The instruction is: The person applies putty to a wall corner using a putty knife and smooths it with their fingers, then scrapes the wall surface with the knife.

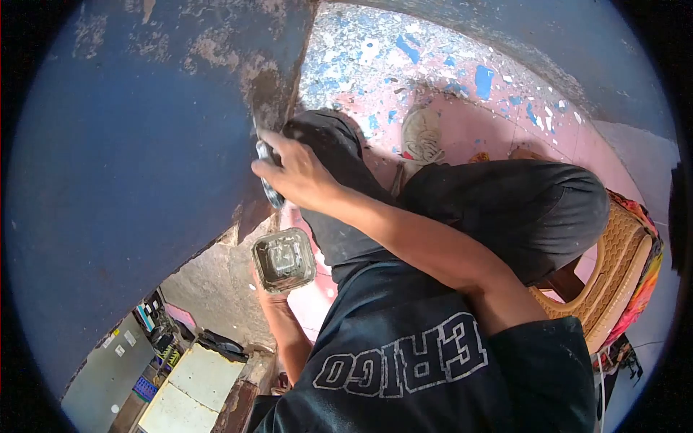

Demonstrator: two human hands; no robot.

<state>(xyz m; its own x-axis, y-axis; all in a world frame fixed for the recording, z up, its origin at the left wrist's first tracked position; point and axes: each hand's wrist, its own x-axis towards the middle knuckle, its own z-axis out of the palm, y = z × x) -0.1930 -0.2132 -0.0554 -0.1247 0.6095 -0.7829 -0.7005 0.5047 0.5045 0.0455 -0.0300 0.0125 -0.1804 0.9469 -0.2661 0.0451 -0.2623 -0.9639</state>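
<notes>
My right hand (307, 173) is closed round a grey-and-black hand tool (271, 189), which looks like a scraper, close against the dark blue wall (130, 159). Its working edge is hard to make out. Near it the wall has bare, greyish patches. Lower down, my left hand (274, 294) holds a square, open tub (285, 260) from below and behind; its fingers are mostly hidden. Greyish residue coats the tub's inside, with something wet or shiny at the bottom.
Blue and white paint flakes lie on the pink tiled floor (469, 123) beside a worn shoe (421, 133). My bent legs (505, 209) stretch across the middle. A tan plastic chair (613, 274) is at the right. Lower left, a whitish panel (191, 390) stands near assorted items.
</notes>
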